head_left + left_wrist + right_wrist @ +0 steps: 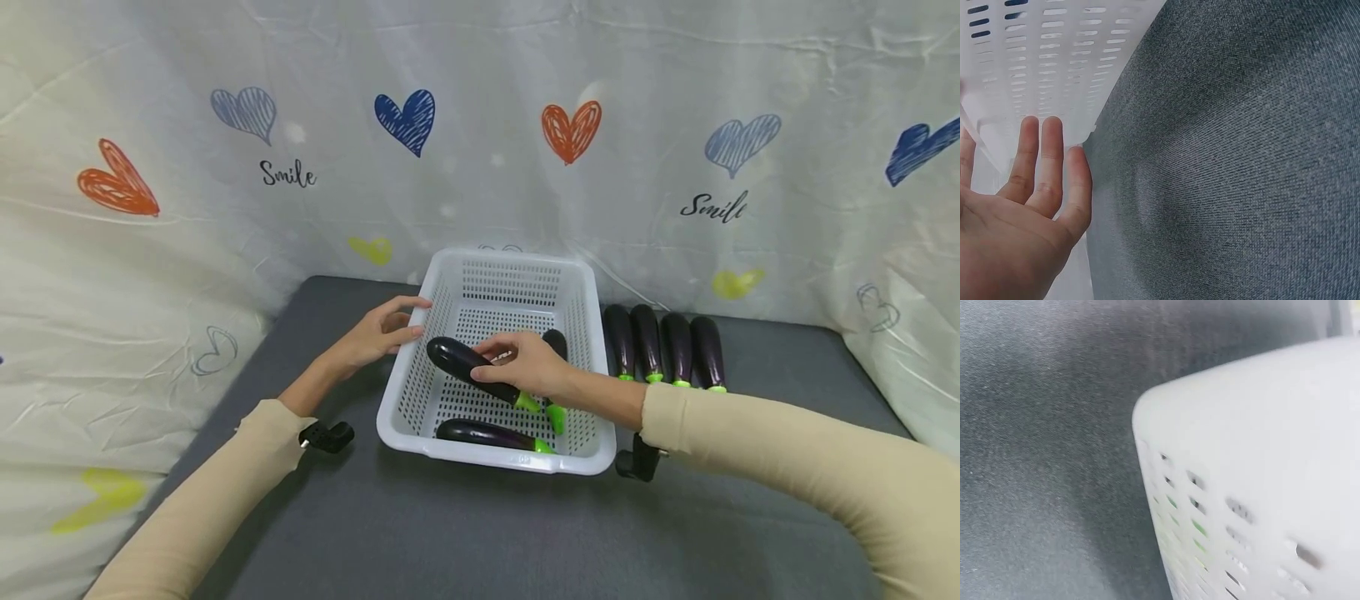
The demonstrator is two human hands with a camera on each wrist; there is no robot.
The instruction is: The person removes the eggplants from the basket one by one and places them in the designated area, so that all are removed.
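In the head view my right hand (525,362) holds a dark purple eggplant (453,357) with a green stem end, pinched between thumb and fingers over the white plastic basket (408,429). Two more eggplants lie inside: one (483,432) along the near wall, the other (556,340) on the right, partly hidden behind the right hand. My left hand (378,333) rests at the basket's left rim. Its fingers (1052,150) are fairly straight against the perforated outer wall in the left wrist view. The right wrist view shows only the basket's outside (1241,425), not the hand.
Several eggplants (677,346) stand in a row on the dark grey table (480,533), to the right of the basket. Behind the table hangs a white curtain (487,192) printed with hearts, and it also runs down the left side.
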